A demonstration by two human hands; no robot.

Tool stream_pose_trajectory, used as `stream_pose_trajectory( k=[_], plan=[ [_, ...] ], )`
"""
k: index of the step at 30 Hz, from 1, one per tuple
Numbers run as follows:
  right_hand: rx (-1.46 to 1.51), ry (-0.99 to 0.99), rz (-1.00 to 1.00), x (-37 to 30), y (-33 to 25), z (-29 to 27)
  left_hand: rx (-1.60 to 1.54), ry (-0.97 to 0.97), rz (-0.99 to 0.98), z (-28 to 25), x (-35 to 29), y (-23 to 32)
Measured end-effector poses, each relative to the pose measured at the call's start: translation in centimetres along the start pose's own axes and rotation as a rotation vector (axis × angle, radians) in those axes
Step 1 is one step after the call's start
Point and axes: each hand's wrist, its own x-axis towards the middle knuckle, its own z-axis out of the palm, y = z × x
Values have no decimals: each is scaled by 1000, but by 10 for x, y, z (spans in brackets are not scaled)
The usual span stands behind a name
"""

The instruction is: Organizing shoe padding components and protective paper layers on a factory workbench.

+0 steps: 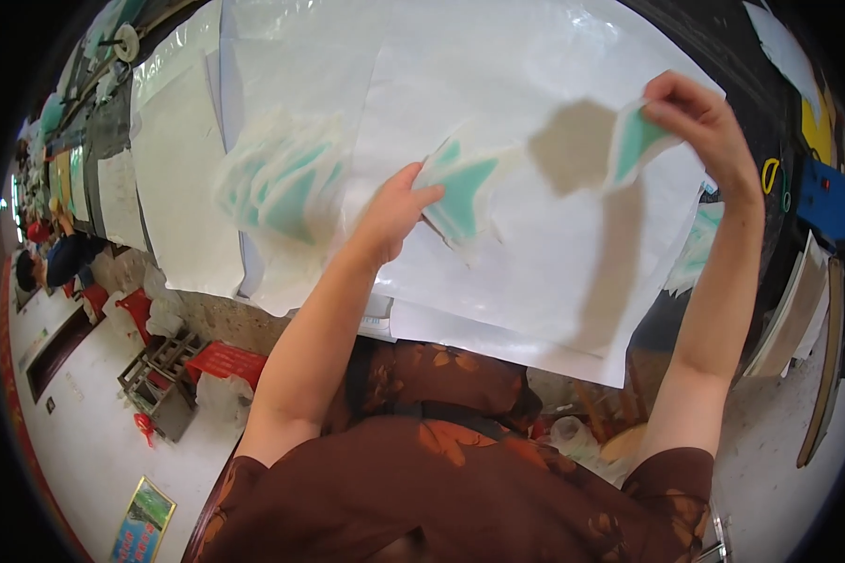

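Observation:
My left hand [390,218] is closed on the near-left edge of a small stack of thin green-and-white cut pieces [464,195], thumb on top. Out to the right, my right hand [709,131] pinches one green-and-white piece [633,144] between thumb and fingers. That piece is raised above the white sheet [479,66], and its shadow falls to the left and below. Left of my left hand, a fanned-out pile of similar pieces [291,195] lies on the sheet. I cannot make out what material the pieces are.
More green-and-white pieces [695,251] lie beyond the sheet's right edge, beside my right forearm. Yellow-handled scissors [770,175] and a blue box [834,199] are farther right. Red stools [225,361] stand on the floor at left. Another person [66,258] is at the far left.

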Motion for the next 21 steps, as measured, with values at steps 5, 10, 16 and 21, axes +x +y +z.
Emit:
stream_pose_trajectory(
  k=[5, 10, 16, 21],
  plan=[
    [93, -306, -8, -8, -26, 106, -14, -166, 18, 14, -26, 23],
    [-16, -227, 18, -8, -26, 164, -148, -294, 33, 6, -49, 15],
    [79, -19, 13, -19, -33, 223, -161, -306, 30, -34, -63, -5],
    [-128, 394, -137, -6, -41, 276, -100, -24, 295, -96, -88, -10]
  ],
)
